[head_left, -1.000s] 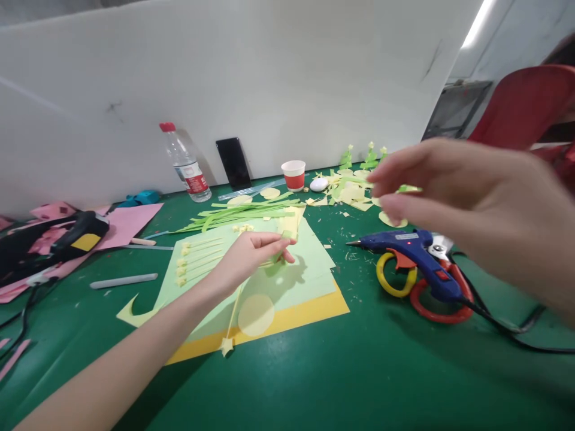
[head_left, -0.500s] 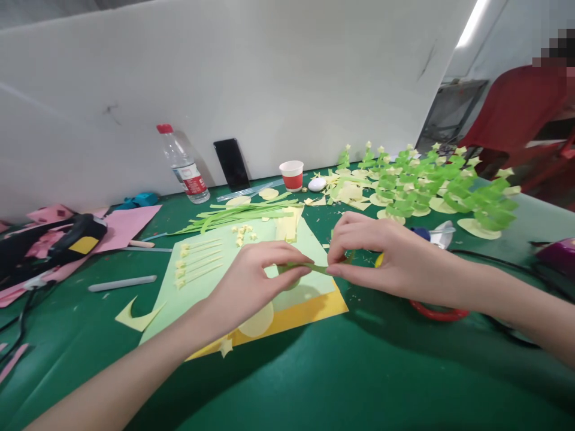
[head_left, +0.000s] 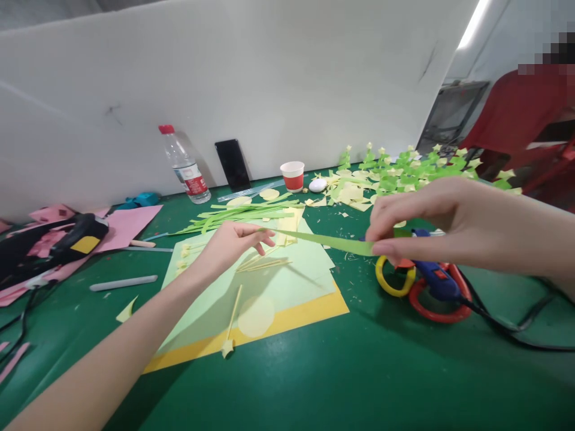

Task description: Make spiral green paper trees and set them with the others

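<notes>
A long green paper strip [head_left: 323, 239] is stretched between my two hands above the paper sheets. My left hand [head_left: 240, 239] pinches its left end, and my right hand [head_left: 417, 224] pinches the right end between thumb and fingers. Beneath lies a pale green sheet [head_left: 305, 281] on top of a yellow sheet [head_left: 314, 308]. On these rest a pale yellow paper circle [head_left: 256, 317], several thin paper sticks [head_left: 265, 264] and a stick with a paper star [head_left: 228, 347] on its end. More green strips [head_left: 242, 212] lie in a bundle behind.
Red-and-yellow-handled scissors [head_left: 395, 281] and a blue glue gun [head_left: 438, 281] with a black cord lie below my right hand. Farther back stand a water bottle [head_left: 188, 170], a phone [head_left: 232, 164], a paper cup [head_left: 293, 176] and several paper plants [head_left: 413, 170]. Pink paper [head_left: 128, 226] is at left.
My hands have moved apart, the right one rightward and the left one leftward, drawing the green strip out straight. The scissors, glue gun and thin sticks now show.
</notes>
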Available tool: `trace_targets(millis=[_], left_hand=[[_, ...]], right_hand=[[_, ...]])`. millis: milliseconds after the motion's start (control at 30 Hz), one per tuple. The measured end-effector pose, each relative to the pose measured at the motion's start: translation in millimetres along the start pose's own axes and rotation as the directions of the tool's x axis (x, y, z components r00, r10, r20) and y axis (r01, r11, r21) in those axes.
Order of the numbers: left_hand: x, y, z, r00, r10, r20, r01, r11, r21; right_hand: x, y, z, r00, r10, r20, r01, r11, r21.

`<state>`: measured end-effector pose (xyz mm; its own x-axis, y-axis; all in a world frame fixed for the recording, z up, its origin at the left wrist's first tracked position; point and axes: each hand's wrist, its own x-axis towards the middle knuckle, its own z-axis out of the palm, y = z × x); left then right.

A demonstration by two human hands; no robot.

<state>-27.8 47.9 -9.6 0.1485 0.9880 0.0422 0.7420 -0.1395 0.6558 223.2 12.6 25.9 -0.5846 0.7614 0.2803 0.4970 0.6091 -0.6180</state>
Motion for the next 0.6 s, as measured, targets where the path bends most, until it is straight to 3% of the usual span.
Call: trace_targets(millis=[133,400,600], left_hand=[[6.1,-6.4,-4.6,0.998,-0.047,-0.045,0.046,0.999,-0.022],[11.0,-15.5,-13.1,0.988,-0.119,-0.1,0.105,0.986,-0.133],[12.8,-16.2,-15.3,0.98,-0.138,-0.143,0.091,0.952,-0.292]], right_hand=[[-3.2,-2.3,-15.0,0.998,0.042,-0.05,-0.042,0.999,0.008],[-9.4,5.1,-32.7,0.935,0.152,-0.319,-0.144,0.988,0.048],[-14.9,14.3,-44.6,0.882,0.118,-0.455,-0.269,0.921,-0.281]])
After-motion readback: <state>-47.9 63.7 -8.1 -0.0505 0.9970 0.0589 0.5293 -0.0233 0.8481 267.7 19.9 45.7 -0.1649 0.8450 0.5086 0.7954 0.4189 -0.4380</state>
